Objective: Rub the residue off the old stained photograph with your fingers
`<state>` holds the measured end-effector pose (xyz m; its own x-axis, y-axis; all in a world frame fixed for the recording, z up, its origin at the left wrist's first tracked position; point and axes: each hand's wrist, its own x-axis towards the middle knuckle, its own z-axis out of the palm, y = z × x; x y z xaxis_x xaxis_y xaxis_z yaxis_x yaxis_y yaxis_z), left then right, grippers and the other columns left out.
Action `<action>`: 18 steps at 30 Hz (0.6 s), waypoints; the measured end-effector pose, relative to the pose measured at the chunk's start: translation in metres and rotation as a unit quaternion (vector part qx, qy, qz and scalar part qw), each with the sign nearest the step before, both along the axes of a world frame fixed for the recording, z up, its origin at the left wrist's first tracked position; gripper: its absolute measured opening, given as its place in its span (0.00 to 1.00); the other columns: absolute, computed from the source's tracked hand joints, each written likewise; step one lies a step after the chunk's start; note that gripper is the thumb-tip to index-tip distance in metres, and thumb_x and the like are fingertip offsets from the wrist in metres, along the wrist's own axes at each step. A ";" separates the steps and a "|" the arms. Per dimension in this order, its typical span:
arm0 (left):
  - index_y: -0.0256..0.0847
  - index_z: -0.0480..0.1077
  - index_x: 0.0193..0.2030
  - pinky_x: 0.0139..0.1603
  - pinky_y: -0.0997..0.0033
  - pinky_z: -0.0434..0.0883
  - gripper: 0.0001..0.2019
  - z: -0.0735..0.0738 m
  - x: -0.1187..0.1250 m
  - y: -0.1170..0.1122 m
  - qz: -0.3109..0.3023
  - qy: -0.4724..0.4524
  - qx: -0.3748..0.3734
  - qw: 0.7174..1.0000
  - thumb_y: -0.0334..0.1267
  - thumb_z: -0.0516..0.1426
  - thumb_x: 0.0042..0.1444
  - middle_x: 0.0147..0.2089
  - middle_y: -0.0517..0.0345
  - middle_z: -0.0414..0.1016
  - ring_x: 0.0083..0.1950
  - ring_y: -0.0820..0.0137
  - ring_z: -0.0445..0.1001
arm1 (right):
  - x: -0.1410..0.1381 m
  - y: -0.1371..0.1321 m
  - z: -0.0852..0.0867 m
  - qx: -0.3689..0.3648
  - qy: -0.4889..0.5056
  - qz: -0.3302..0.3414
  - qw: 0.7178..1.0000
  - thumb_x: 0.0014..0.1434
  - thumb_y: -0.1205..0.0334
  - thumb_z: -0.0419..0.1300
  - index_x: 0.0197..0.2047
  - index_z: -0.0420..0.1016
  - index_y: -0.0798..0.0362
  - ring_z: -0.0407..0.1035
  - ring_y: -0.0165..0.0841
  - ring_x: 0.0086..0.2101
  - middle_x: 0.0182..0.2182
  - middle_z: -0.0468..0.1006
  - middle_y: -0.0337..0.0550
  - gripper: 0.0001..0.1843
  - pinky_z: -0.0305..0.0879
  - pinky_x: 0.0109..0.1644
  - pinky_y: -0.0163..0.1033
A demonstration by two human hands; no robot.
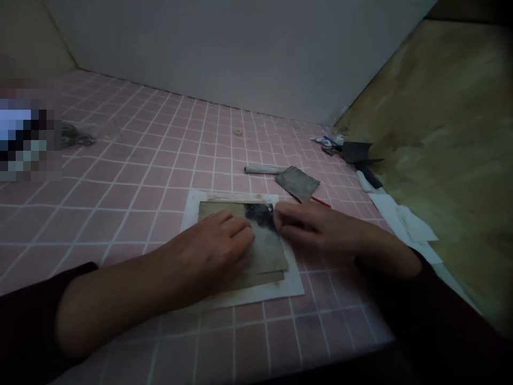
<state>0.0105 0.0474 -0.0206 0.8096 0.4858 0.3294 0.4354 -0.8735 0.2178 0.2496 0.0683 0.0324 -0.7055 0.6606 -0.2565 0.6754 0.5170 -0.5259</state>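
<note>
A greyish-brown sheet [266,248] with a dark smudge near its top lies on a white paper [290,286] on the pink tiled surface. My left hand [212,248] rests flat on the sheet's left half, fingers stretched out and pressing down. My right hand [316,227] lies at the sheet's right edge with its fingers pressed together near the dark smudge; whether they hold anything is hidden.
A grey scraper-like piece [298,183] and a grey rod [262,170] lie just behind the sheet, with a red stick [320,201]. Dark folded pieces [358,152] and white tissue [404,219] sit at the right edge. A small ring [238,131] lies farther back.
</note>
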 end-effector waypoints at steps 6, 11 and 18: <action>0.33 0.70 0.39 0.44 0.56 0.72 0.07 0.002 -0.001 -0.001 0.000 -0.001 -0.006 1.000 0.32 0.52 0.65 0.47 0.45 0.74 0.43 0.61 0.70 | 0.001 0.000 -0.001 0.003 -0.031 0.000 1.000 0.65 0.66 0.51 0.34 0.61 0.52 0.59 0.29 0.27 0.27 0.65 0.36 0.05 0.52 0.33 0.36; 0.34 0.70 0.39 0.44 0.56 0.72 0.07 0.001 0.000 -0.001 -0.006 -0.002 -0.004 1.000 0.32 0.52 0.65 0.45 0.46 0.74 0.41 0.61 0.70 | -0.002 -0.002 0.000 -0.003 0.021 0.010 1.000 0.64 0.68 0.51 0.35 0.62 0.52 0.59 0.28 0.27 0.27 0.65 0.35 0.05 0.52 0.33 0.36; 0.34 0.70 0.40 0.45 0.56 0.71 0.07 0.001 0.000 -0.001 0.003 0.007 -0.019 1.000 0.33 0.52 0.65 0.47 0.45 0.73 0.43 0.60 0.70 | -0.002 0.004 -0.008 0.033 0.017 -0.014 0.999 0.62 0.69 0.52 0.35 0.62 0.52 0.59 0.29 0.29 0.28 0.64 0.35 0.04 0.52 0.34 0.36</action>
<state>0.0108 0.0466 -0.0194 0.8107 0.5024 0.3004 0.4437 -0.8622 0.2446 0.2476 0.0722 0.0243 -0.6937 0.6955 -0.1875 0.6725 0.5321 -0.5145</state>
